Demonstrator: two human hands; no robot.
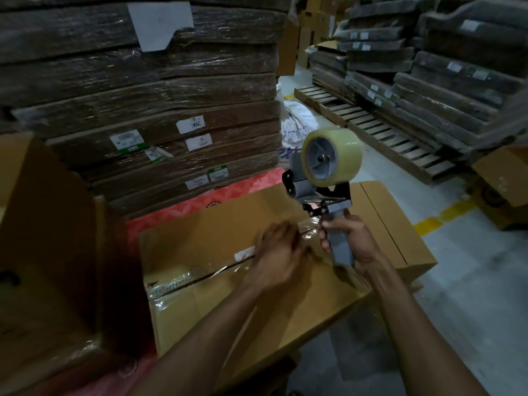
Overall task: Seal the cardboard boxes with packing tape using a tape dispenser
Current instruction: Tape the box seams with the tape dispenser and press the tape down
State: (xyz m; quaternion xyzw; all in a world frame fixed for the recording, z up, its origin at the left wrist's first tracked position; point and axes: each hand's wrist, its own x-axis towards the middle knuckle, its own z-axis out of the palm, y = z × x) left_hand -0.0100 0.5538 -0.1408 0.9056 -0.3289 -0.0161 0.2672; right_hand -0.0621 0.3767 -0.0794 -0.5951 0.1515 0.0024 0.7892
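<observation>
We can read almost nothing for certain. On the shrink-wrapped stack of flat brown cardboard sheets (143,90), an upper white handwritten paper label (190,124) shows what looks like "18" above a scrawled line. A lower white handwritten label (198,142) shows perhaps a "9" above a word we cannot make out. A green-bordered printed sticker (126,141) and a smaller green-bordered sticker (217,172) carry print too small to read. The white woven sack (295,127) on the floor bears blurred blue lettering. A white strip sticker (244,254) on the brown cardboard box (217,224) is illegible.
</observation>
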